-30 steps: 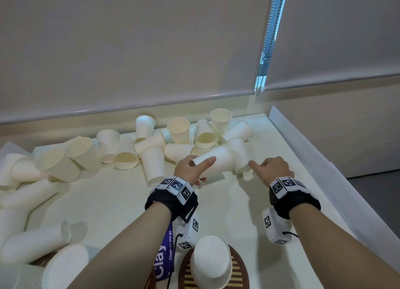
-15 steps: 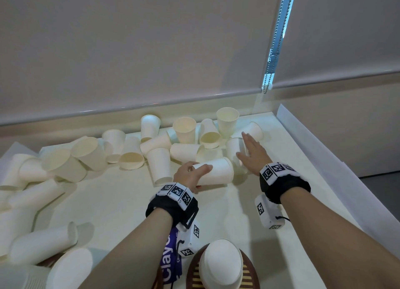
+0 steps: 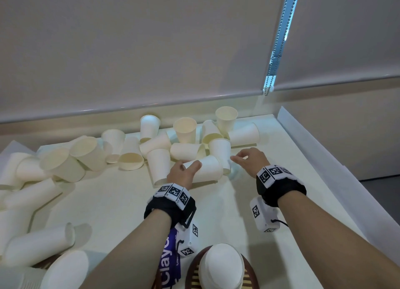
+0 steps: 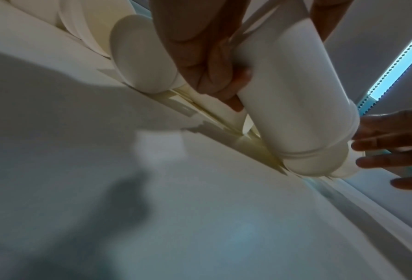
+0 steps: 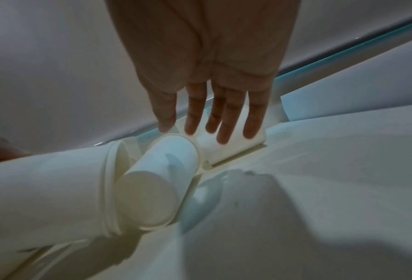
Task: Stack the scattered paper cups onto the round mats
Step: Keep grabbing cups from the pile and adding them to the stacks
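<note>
Cup [image 3: 206, 168] gripped sideways in my left hand [image 3: 180, 174].
My right hand [image 3: 249, 161], fingers straight and spread, hovers just right, holding nothing.

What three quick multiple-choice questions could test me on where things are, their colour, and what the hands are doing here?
1. Where is the upside-down cup stack?
A. on a striped round mat
B. by the window blind
C. in the right hand

2. What colour are the cups?
A. red
B. white
C. blue

3. What is the left hand doing?
A. resting flat
B. pointing
C. gripping a sideways cup

Answers: 1 A, the mat's rim shows under it; 2 B, every cup looks white; 3 C, fingers wrap the cup, while the right hand holds nothing.
</note>
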The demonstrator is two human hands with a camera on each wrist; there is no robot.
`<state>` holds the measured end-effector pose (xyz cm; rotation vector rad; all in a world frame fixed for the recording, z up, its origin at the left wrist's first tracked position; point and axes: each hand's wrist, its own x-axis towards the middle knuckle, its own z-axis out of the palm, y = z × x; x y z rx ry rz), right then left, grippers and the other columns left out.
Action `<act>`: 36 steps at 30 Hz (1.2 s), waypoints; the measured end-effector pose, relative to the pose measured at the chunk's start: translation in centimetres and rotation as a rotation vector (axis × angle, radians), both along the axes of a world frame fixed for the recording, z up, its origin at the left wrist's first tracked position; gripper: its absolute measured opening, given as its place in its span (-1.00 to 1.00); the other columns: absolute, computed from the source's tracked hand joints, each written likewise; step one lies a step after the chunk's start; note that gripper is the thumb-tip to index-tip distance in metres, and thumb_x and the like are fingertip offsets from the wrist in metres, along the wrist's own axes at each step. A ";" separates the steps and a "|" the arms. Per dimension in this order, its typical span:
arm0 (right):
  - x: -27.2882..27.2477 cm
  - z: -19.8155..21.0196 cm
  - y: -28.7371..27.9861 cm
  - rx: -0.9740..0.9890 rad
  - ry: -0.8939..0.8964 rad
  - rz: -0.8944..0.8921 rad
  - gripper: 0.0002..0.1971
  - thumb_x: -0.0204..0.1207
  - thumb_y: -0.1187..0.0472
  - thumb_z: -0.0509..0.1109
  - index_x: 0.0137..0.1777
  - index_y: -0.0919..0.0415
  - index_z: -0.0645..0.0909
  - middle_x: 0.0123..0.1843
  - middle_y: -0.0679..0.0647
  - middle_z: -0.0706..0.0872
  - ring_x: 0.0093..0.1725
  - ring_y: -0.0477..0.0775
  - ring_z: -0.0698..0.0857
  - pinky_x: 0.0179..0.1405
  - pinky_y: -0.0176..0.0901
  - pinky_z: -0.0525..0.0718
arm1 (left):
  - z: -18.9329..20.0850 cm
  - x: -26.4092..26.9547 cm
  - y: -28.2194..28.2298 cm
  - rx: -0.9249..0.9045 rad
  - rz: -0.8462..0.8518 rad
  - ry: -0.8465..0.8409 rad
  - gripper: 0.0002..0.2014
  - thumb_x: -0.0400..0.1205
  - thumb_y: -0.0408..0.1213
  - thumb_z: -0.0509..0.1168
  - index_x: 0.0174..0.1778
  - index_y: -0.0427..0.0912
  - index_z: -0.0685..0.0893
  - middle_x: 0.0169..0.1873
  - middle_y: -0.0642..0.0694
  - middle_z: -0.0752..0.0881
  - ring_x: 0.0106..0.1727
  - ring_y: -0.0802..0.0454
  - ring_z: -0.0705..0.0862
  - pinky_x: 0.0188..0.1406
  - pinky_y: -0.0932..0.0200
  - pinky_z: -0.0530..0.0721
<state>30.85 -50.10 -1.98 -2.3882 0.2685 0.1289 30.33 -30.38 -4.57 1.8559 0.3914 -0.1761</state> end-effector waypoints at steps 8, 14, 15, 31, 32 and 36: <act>3.5 0.3 1.8 -0.203 -0.052 0.148 -0.34 0.60 0.04 0.29 0.64 0.04 0.12 0.69 -0.03 0.10 0.67 0.17 0.10 0.59 0.18 0.21 | -0.4 0.1 0.5 0.078 0.133 -0.008 -0.58 0.34 0.16 0.19 -0.36 -0.21 0.47 -0.45 -0.04 0.48 -0.41 0.00 0.43 -0.39 0.15 0.35; 3.6 -0.6 3.0 -0.141 0.003 0.103 -0.39 0.47 0.13 0.46 0.49 0.20 0.37 0.49 0.16 0.40 0.45 0.26 0.44 0.42 0.02 0.40 | -0.8 0.5 1.3 0.050 0.200 0.023 -0.64 0.51 0.05 0.24 -0.43 -0.18 0.50 -0.48 -0.06 0.48 -0.38 -0.08 0.46 -0.22 0.08 0.53; 3.3 -0.5 2.9 -0.150 -0.009 0.057 -0.48 0.44 0.10 0.49 0.37 0.21 0.50 0.39 0.17 0.50 0.38 0.28 0.50 0.35 0.01 0.45 | -0.8 0.4 1.3 0.043 0.206 0.026 -0.64 0.51 0.05 0.23 -0.42 -0.17 0.52 -0.46 -0.06 0.50 -0.37 -0.08 0.48 -0.17 0.05 0.58; -8.3 7.9 2.0 0.692 0.005 -0.078 -0.81 0.65 0.28 0.17 -0.06 0.33 0.59 -0.42 0.10 0.52 -0.69 -0.13 0.48 -0.52 -0.26 0.35 | 10.6 -5.6 -1.2 0.081 -0.132 -0.084 -0.67 0.57 0.06 0.29 0.03 -0.14 0.57 -0.09 -0.15 0.67 -0.44 -0.01 0.58 -0.61 0.30 0.44; -9.2 9.0 2.1 0.716 0.033 -0.053 -0.80 0.65 0.26 0.16 -0.05 0.31 0.60 -0.42 0.08 0.54 -0.67 -0.12 0.51 -0.51 -0.25 0.36 | 11.5 -6.1 -1.0 0.091 -0.159 -0.095 -0.64 0.53 0.07 0.33 0.04 -0.15 0.58 -0.10 -0.14 0.68 -0.45 0.01 0.56 -0.64 0.31 0.41; -12.9 11.6 1.3 0.584 0.203 0.054 -0.68 0.69 0.01 0.09 -0.07 0.13 0.62 -0.26 0.04 0.78 -0.43 -0.05 0.64 -0.39 -0.25 0.44 | 15.9 -8.5 0.8 0.171 -0.193 -0.253 -0.62 0.46 0.02 0.42 0.03 -0.19 0.66 -0.12 -0.09 0.71 -0.29 0.00 0.61 -0.45 0.22 0.47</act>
